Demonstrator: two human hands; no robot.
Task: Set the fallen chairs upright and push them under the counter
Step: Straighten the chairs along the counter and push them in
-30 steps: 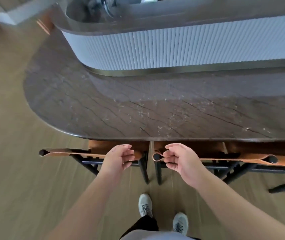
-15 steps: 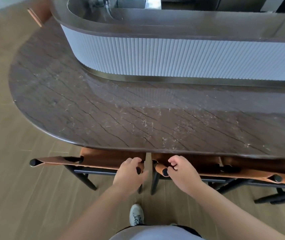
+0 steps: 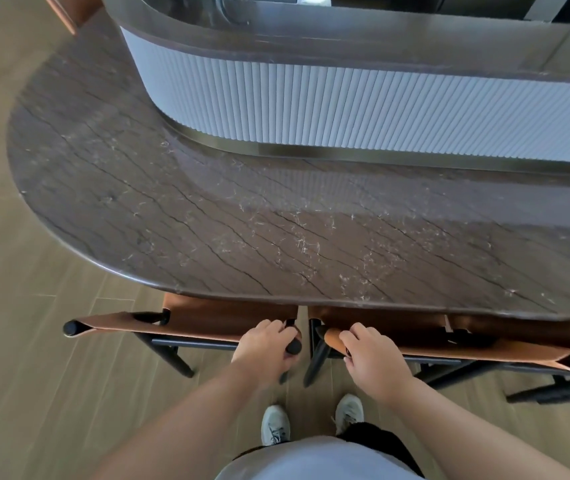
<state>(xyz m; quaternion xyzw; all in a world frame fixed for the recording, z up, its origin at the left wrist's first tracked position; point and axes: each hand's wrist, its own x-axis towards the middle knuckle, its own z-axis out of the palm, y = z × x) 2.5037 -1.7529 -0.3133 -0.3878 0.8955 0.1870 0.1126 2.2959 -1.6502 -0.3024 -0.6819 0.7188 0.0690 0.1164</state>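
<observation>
Two chairs with brown leather backs and black frames stand upright side by side, their seats tucked beneath the dark stone counter (image 3: 207,209). My left hand (image 3: 264,348) grips the right end of the left chair (image 3: 186,327) at its black post top. My right hand (image 3: 371,356) grips the left end of the right chair (image 3: 467,351) on its leather backrest. Most of both seats is hidden under the counter edge.
A white ribbed wall (image 3: 345,109) rises from the back of the counter, carrying a higher dark ledge. Wood plank floor (image 3: 34,375) spreads to the left and below. My shoes (image 3: 276,424) stand just behind the gap between the chairs.
Both hands went from hovering loosely curled at the chair backs to gripping them. The chairs have slid further beneath the counter, and my view has shifted forward over it.
</observation>
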